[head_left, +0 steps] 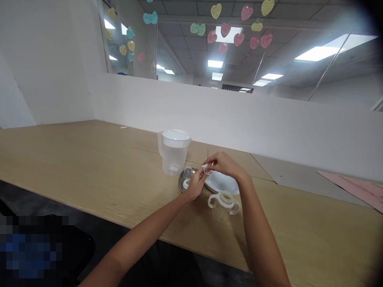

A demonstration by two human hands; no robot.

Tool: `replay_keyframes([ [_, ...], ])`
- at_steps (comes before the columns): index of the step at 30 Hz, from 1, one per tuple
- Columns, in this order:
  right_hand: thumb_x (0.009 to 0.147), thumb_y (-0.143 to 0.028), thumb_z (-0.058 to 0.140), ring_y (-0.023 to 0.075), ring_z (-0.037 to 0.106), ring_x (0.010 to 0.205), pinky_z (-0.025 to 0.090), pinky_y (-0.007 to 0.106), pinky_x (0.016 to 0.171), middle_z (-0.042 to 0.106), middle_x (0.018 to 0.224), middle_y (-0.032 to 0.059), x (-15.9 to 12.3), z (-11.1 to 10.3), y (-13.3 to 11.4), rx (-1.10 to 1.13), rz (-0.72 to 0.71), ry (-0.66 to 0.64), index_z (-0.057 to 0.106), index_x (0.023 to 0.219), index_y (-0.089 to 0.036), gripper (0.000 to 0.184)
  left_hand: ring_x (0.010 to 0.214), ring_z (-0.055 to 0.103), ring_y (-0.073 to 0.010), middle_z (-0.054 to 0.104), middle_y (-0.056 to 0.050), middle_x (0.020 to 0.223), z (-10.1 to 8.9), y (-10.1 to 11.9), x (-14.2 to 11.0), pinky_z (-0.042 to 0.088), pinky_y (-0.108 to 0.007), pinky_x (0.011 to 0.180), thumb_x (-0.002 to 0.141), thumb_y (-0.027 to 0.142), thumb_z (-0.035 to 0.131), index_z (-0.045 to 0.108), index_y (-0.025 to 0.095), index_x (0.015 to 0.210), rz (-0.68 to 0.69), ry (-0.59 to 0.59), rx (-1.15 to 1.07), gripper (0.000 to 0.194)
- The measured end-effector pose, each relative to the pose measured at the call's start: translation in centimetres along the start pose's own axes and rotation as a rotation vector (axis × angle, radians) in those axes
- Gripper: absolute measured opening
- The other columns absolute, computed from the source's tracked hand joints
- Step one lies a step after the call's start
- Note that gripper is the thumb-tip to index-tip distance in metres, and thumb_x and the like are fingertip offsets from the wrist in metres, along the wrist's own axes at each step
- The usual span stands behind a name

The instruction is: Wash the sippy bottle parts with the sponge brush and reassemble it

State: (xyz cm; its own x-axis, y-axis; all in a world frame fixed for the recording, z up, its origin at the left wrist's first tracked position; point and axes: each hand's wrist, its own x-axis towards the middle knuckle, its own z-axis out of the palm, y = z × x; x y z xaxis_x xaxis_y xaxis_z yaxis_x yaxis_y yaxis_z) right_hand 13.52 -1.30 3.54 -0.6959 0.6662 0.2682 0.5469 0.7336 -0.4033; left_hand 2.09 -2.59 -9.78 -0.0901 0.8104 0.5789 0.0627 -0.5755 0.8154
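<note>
My left hand (196, 184) and my right hand (226, 165) meet above a small metal tray (181, 182) on the wooden table. Together they pinch a small white ring-shaped part (207, 171). A thin rod (208, 155) sticks up from my right hand's fingers. On the tray lie a clear dome cap (188, 172) and a small white piece (186, 184). A white plate (221, 183) lies under my right hand. A white ring with two handles (224, 200) sits in front of it.
A translucent plastic jug (173, 151) with a white lid stands just behind the tray. A grey sheet (299, 179) and a pink sheet (356, 187) lie at the right. A white partition wall runs behind the table (74, 167). The table's front edge is close to me.
</note>
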Motion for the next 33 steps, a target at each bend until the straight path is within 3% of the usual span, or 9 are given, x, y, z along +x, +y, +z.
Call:
replay_keyframes([
  [4,0.079,-0.034,0.045,0.0099,0.045,0.054,0.032,0.023,0.052,0.058,0.061,0.0000,-1.2,-0.8,-2.1,-0.008,-0.064,0.228,0.065,0.075,-0.016,0.027,0.077,0.055,-0.0140,0.061,-0.004,0.084,-0.1,0.1,-0.2,0.043,-0.025,0.072,0.083,0.034,0.043,0.055,0.015,0.092,0.009,-0.004,0.062,0.024],
  [8,0.083,-0.032,0.037,0.0091,0.038,0.050,0.027,0.024,0.051,0.049,0.053,-0.0022,-1.6,-0.8,-3.4,-0.127,-0.058,0.356,0.059,0.068,-0.016,0.031,0.073,0.053,-0.0134,0.060,-0.002,0.080,-0.2,0.3,-0.2,0.041,-0.024,0.068,0.084,0.032,0.039,0.055,0.016,0.087,0.006,-0.023,0.171,0.023],
  [12,0.084,-0.027,0.036,0.0099,0.042,0.051,0.028,0.024,0.054,0.053,0.058,0.0002,-1.1,-0.4,-3.3,-0.162,-0.033,0.302,0.055,0.069,-0.016,0.027,0.076,0.051,-0.0144,0.059,-0.003,0.081,-0.3,0.1,0.0,0.040,-0.026,0.072,0.085,0.030,0.036,0.057,0.016,0.081,0.033,-0.037,0.299,0.025],
  [18,0.081,-0.021,0.036,0.0094,0.044,0.050,0.029,0.022,0.053,0.054,0.055,0.0002,0.0,0.6,-1.8,-0.172,-0.045,0.176,0.050,0.063,-0.017,0.024,0.082,0.053,-0.0154,0.062,-0.004,0.088,-0.4,0.4,0.3,0.041,-0.026,0.076,0.082,0.029,0.040,0.059,0.014,0.089,-0.043,-0.106,0.070,0.025],
  [25,0.072,-0.021,0.045,0.0076,0.042,0.046,0.028,0.021,0.046,0.054,0.051,-0.0005,0.1,0.6,0.7,-0.110,-0.004,-0.056,0.058,0.056,-0.014,0.021,0.085,0.054,-0.0169,0.063,-0.004,0.089,-0.6,1.0,0.4,0.041,-0.027,0.078,0.082,0.032,0.042,0.061,0.015,0.092,-0.035,-0.019,0.047,0.027],
  [30,0.072,-0.023,0.049,0.0108,0.050,0.056,0.034,0.021,0.052,0.062,0.061,0.0022,-0.4,-0.2,0.3,-0.107,-0.018,0.010,0.066,0.070,-0.016,0.019,0.081,0.053,-0.0164,0.063,-0.004,0.086,-0.7,0.6,0.3,0.041,-0.026,0.073,0.082,0.031,0.042,0.061,0.016,0.095,0.004,-0.033,0.149,0.027],
  [33,0.073,-0.025,0.050,0.0119,0.052,0.056,0.033,0.023,0.053,0.063,0.063,0.0037,-0.2,-0.1,0.1,-0.176,-0.021,0.082,0.065,0.065,-0.016,0.019,0.076,0.052,-0.0150,0.061,-0.002,0.081,-0.7,0.7,0.3,0.041,-0.024,0.069,0.081,0.031,0.043,0.061,0.016,0.090,0.005,-0.035,0.146,0.024],
])
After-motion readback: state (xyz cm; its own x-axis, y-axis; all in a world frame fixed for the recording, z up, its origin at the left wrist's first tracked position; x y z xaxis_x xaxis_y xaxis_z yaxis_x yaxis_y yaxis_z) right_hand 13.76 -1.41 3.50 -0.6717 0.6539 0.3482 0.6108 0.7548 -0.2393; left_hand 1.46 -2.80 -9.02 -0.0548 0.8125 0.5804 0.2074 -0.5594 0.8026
